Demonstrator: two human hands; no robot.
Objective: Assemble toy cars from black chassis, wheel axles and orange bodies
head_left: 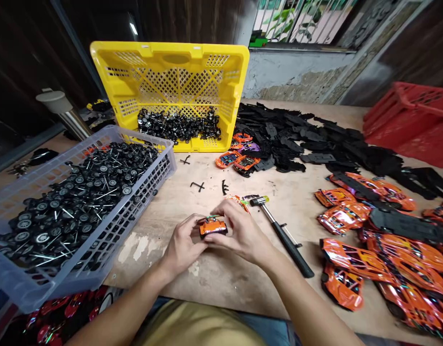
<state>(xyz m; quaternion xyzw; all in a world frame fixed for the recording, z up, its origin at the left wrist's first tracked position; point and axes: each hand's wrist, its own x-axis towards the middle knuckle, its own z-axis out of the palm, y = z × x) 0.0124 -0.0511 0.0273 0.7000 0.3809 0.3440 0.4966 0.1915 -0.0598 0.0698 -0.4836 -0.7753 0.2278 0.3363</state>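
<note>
An orange toy car (213,228) is held between my two hands, above the near middle of the wooden table. My left hand (185,242) grips one side of it, and my right hand (239,230) closes round the other with the thumb along its near edge. Just past my right hand lies a hammer (284,238) with a black handle, a wheel axle (291,235) beside it. Partly hidden behind my right fingers is a small orange piece (243,203). Small black plastic parts (197,186) are scattered beyond my hands.
To the left, a clear crate (131,206) holds many wheels on axles. A yellow crate (239,96) tipped on its side contains more. Black chassis plates (286,129) are heaped at the back. Orange car bodies (354,259) pile up at right, near a red crate (409,125).
</note>
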